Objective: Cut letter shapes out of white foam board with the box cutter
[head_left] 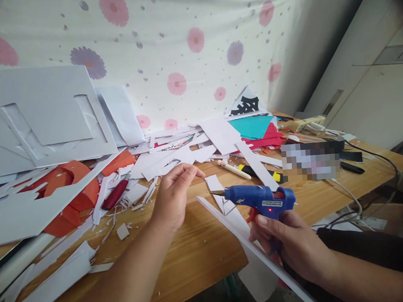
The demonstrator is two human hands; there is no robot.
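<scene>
My right hand (pixel 286 237) is wrapped round the handle of a blue hot glue gun (pixel 249 197), its fingers by the red trigger. A small red light glows on the gun, and its metal nozzle points left toward my left hand (pixel 173 196). The left hand is closed, thumb and fingertips together above the table; anything between them is too small to make out. Below the gun, a long white foam board piece (pixel 227 227) slants past the table edge, in front of part of my right hand. Another white strip (pixel 215 184) lies behind the nozzle.
White offcuts (pixel 174 157) cover the back of the wooden table (pixel 196 271). Orange pieces (pixel 79 182), a dark red-handled tool (pixel 115 194), a cream pen (pixel 235 170) and a yellow-black cutter (pixel 258 172) lie around. Large white boards (pixel 47 111) lean left; cables (pixel 377 150) run right.
</scene>
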